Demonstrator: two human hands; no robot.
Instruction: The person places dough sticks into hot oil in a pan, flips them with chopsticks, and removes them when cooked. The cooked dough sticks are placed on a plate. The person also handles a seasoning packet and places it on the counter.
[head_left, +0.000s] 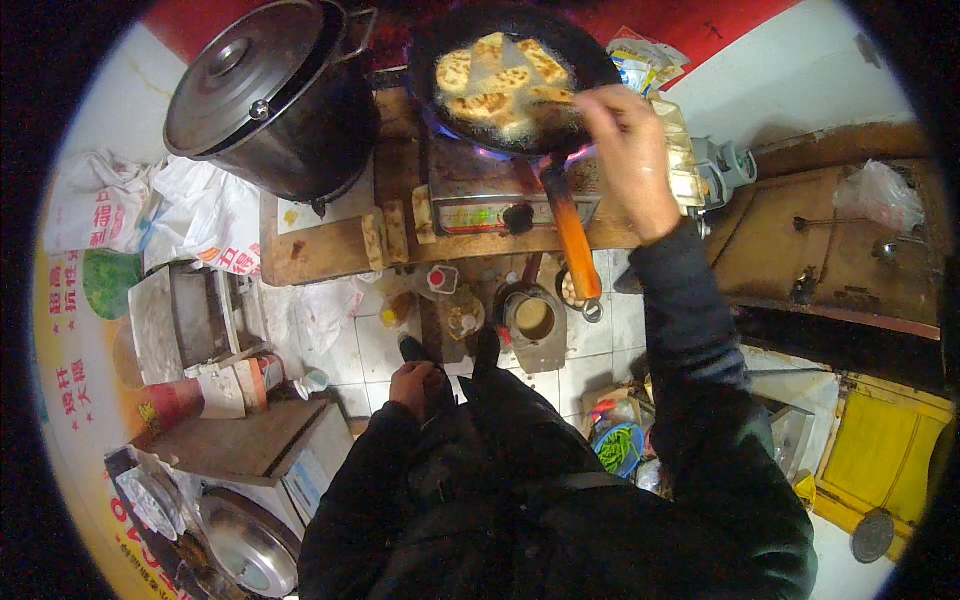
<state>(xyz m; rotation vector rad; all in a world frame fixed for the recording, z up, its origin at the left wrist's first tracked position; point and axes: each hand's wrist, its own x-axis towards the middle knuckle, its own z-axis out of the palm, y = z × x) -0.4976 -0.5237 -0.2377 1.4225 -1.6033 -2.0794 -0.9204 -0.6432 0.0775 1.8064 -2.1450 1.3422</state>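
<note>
My right hand (626, 154) is over the right rim of a black wok (442, 112), its fingertips pinched on what looks like a thin dark utensil, mostly hidden by the hand and blurred. Several browned pieces of flatbread (491, 79) fry in bubbling oil in the wok. The wok sits on a gas stove (472, 214) with blue flames under it, and its wooden handle (574, 240) points towards me. Low in front of my body, my left hand (420, 386) is loosely closed, with nothing visible in it.
A large lidded black pot (285, 112) stands left of the wok on the wooden table (322, 255). On the floor are an oil jug (442, 279) and a round stove (529, 315). Green vegetables fill a blue basin (621, 450). A brown cabinet (825, 232) stands right.
</note>
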